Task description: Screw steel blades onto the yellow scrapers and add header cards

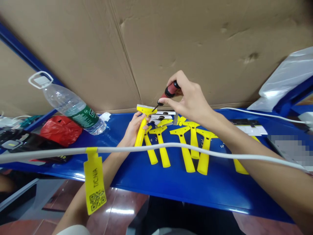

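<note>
My left hand is closed around a yellow scraper, its wide head up with a metal blade along the top edge. In my right hand is a screwdriver with a red and black handle, gripped between thumb and fingers. The screwdriver's tip meets the scraper's head; the exact contact point is too small to make out. Just right of my left hand, several yellow scraper handles lie on the blue table. Behind them are a few loose yellow head pieces and metal blades.
A large water bottle leans at the left beside a red plastic bag. A white cable with a yellow tag crosses the view in front. Cardboard stands behind the table; clear plastic sheeting is at right.
</note>
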Action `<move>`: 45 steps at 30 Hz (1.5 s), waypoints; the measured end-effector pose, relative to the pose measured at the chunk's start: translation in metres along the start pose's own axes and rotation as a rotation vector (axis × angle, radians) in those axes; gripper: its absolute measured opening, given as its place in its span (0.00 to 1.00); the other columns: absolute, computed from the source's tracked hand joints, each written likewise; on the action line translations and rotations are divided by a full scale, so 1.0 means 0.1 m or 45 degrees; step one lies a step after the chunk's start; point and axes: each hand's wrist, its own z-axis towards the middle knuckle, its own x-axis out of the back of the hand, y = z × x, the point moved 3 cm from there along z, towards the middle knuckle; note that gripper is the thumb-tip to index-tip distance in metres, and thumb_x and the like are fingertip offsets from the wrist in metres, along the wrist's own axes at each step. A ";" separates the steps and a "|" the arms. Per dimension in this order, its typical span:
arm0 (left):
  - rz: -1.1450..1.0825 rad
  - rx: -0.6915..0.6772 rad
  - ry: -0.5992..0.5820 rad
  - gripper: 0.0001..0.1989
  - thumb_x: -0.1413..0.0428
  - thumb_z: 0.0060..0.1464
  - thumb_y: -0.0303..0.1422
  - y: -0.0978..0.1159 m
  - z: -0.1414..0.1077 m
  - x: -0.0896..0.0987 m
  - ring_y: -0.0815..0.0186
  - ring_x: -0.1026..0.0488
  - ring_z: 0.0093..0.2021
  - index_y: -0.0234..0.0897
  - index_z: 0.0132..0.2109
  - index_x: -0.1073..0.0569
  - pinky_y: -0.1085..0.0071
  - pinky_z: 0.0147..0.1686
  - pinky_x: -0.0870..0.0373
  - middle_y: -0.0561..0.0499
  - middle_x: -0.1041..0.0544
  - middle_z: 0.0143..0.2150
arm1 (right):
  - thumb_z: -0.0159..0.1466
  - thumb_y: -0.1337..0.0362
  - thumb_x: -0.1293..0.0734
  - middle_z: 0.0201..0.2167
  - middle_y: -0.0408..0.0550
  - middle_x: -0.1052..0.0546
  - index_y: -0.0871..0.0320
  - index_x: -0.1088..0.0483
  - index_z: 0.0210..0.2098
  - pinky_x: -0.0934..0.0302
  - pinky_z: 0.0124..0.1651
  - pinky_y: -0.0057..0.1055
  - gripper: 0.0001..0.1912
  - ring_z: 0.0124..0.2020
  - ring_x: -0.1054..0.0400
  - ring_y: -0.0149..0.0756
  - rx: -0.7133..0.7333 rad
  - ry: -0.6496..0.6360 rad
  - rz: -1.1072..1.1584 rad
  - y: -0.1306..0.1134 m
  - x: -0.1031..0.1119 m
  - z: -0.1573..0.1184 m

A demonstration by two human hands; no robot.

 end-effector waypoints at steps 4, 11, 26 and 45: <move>0.043 -0.025 0.004 0.18 0.29 0.59 0.25 0.03 0.00 0.01 0.72 0.24 0.30 0.40 0.51 0.26 0.81 0.21 0.34 0.51 0.20 0.39 | 0.65 0.48 0.18 0.41 0.49 0.22 0.48 0.29 0.46 0.23 0.51 0.54 0.21 0.44 0.23 0.52 0.031 0.046 -0.032 0.01 -0.02 -0.01; 0.023 -0.095 0.016 0.20 0.27 0.55 0.24 0.10 0.07 0.08 0.71 0.21 0.34 0.41 0.49 0.27 0.81 0.21 0.35 0.51 0.18 0.45 | 0.63 0.48 0.16 0.38 0.48 0.22 0.49 0.31 0.43 0.23 0.50 0.53 0.24 0.43 0.21 0.52 -0.013 0.108 -0.024 0.00 -0.02 0.00; -0.228 -0.408 0.078 0.09 0.38 0.70 0.23 0.77 0.15 0.39 0.74 0.22 0.37 0.44 0.47 0.25 0.86 0.21 0.40 0.47 0.18 0.53 | 0.71 0.64 0.25 0.43 0.46 0.20 0.49 0.34 0.47 0.16 0.55 0.53 0.14 0.50 0.13 0.50 -0.405 -0.370 0.793 -0.19 -0.48 -0.22; -0.027 -0.288 -0.006 0.13 0.33 0.62 0.25 0.60 0.04 0.30 0.68 0.27 0.32 0.50 0.48 0.21 0.80 0.15 0.44 0.49 0.22 0.44 | 0.74 0.57 0.29 0.43 0.48 0.18 0.50 0.33 0.53 0.24 0.49 0.46 0.12 0.46 0.17 0.47 -0.369 -0.575 0.435 -0.10 -0.94 -0.56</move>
